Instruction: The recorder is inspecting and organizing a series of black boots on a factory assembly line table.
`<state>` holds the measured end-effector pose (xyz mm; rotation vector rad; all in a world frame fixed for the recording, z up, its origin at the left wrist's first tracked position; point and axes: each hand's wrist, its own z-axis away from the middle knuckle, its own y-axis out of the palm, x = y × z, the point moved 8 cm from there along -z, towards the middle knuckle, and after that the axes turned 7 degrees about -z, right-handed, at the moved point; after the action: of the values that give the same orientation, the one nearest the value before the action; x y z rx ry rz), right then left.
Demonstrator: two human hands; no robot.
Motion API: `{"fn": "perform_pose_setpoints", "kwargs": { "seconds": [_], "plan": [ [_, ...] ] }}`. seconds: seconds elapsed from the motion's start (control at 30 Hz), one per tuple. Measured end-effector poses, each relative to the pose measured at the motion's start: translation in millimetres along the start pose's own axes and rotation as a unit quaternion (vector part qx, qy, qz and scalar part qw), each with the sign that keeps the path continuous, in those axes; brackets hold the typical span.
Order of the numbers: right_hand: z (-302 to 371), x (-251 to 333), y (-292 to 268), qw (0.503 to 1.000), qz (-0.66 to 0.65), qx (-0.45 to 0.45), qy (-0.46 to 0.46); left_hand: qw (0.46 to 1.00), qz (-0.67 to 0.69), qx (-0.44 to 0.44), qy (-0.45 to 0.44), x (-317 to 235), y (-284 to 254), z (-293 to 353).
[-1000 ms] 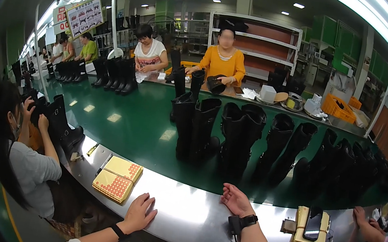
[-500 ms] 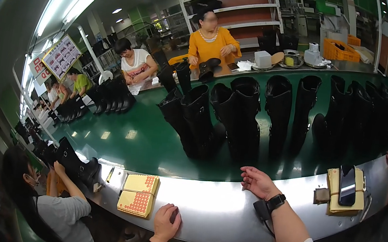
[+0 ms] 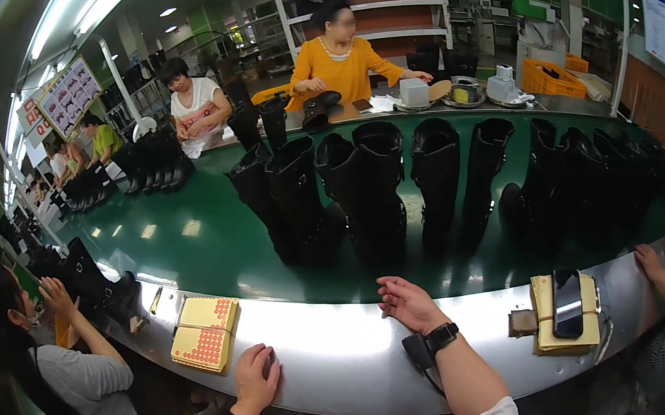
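My right hand (image 3: 412,304) is raised above the seam of the steel ledge and green table, fingers loosely spread, holding nothing. Its wrist carries a black watch (image 3: 441,336) and a small black box (image 3: 417,352) with a cable. At the ledge's near edge rests my left hand (image 3: 255,382), fingers curled in; a dark patch shows between thumb and fingers, which I cannot make out. Left of that hand lies a banded stack of yellow cards (image 3: 204,332) with red round marks. Several tall black boots (image 3: 365,182) stand upright on the table beyond my right hand.
The steel ledge (image 3: 320,365) curves along the green table (image 3: 184,251). At right, a phone (image 3: 567,303) lies on banded yellow cards (image 3: 541,298) beside a brown block (image 3: 523,322). A co-worker in grey (image 3: 82,384) sits at left; one in orange (image 3: 342,70) stands opposite. Another person's hands (image 3: 652,265) touch the right end.
The whole view has shifted, so things sit further left. The orange-clad co-worker has stretched an arm to the right. The grey-clad co-worker has raised a hand off the boot. My hands keep their pose.
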<state>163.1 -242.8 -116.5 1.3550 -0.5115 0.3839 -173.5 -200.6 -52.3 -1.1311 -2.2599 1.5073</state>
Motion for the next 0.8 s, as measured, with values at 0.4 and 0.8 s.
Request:
{"fn": "perform_pose_setpoints", "kwargs": {
  "seconds": [0.4, 0.8],
  "plan": [
    [-1.4, 1.7, -2.9, 0.999, 0.0, -0.031, -0.004, 1.0, -0.007, -0.002, 0.007, -2.3, -5.0, -4.3],
    [-1.0, -0.6, 1.1, 0.999, 0.009, -0.033, 0.005, 1.0, 0.005, 0.015, -0.004, 3.3, -0.3, -2.0]
  ]
}}
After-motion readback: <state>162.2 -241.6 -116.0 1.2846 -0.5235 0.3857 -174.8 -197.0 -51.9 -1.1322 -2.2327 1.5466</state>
